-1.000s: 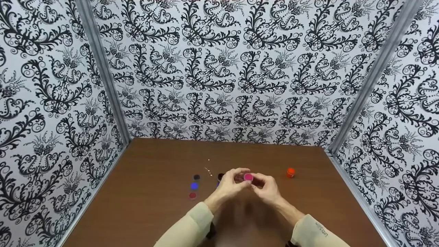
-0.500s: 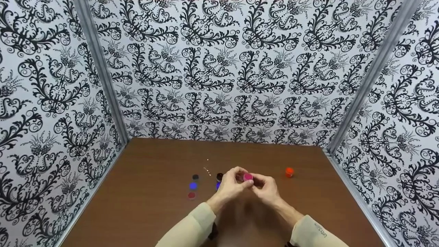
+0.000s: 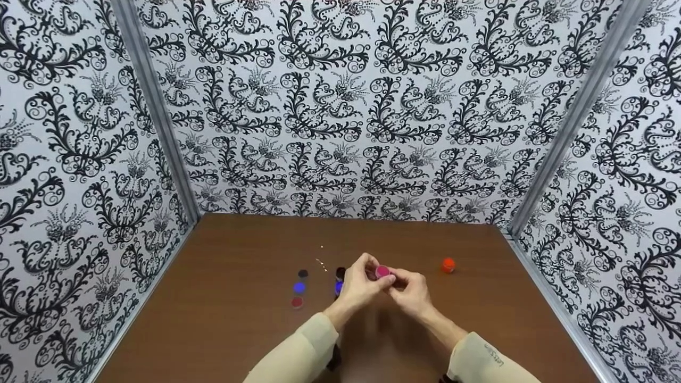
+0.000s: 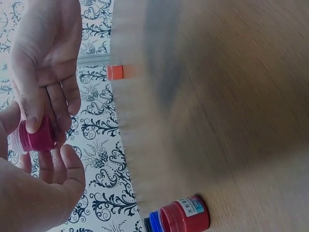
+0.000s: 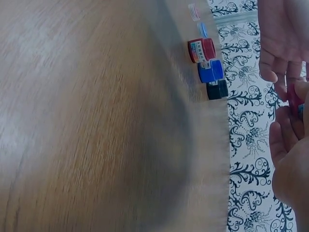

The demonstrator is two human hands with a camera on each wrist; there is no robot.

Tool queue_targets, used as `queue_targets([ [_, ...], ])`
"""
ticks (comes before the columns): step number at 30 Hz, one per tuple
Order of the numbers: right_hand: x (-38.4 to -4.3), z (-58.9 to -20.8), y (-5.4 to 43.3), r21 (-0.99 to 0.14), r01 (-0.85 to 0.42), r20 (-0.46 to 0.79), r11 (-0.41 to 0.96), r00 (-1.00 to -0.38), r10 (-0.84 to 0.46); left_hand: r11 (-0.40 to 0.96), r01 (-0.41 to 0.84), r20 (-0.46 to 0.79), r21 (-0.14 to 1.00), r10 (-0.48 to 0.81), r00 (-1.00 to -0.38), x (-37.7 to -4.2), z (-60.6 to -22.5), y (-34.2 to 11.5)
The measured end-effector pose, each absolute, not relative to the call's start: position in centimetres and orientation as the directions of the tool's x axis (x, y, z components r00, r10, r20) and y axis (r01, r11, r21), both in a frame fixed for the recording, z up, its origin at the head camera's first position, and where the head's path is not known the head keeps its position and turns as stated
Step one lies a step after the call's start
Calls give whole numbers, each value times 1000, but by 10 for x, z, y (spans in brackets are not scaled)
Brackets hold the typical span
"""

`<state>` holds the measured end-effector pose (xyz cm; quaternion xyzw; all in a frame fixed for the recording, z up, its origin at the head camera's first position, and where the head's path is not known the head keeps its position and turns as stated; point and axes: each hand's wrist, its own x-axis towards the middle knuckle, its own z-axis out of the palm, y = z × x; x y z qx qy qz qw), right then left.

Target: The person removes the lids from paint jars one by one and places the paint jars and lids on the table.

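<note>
Over the middle of the table, both hands hold a small magenta paint jar point(image 3: 382, 272) with its round top facing the head camera. The left hand point(image 3: 357, 284) curls its fingers round the jar from the left, thumb at the near rim. From the right, the right hand point(image 3: 414, 292) grips it with thumb and fingers. In the left wrist view the jar point(image 4: 41, 137) lies between the two hands, a clear rim at one end. Fingers cover much of it in the right wrist view.
Black point(image 3: 341, 273), blue point(image 3: 338, 288) and red point(image 4: 193, 215) paint jars stand in a row beside the left hand. Left of them lie black point(image 3: 302, 273), blue point(image 3: 299, 287) and red point(image 3: 297, 302) lids. An orange jar point(image 3: 448, 266) stands right. Patterned walls enclose the table.
Both hands stay on the magenta jar, which has risen slightly in the head view. The left thumb has slid a little along its rim. The other jars and lids stay put.
</note>
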<state>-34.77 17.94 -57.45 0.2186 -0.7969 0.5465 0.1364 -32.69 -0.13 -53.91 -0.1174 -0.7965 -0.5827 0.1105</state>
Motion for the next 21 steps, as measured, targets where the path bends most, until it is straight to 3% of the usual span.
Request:
queue_targets([
  [15,-349,-572,186,-787,-532,504,314,-847,-171,309,325,319,894,72,-945,-331,-537,-7],
  [21,-352,-568,191,-832,-473,460,289,-880,-117,376,337,354,863,26,-935,-335,-537,-10],
])
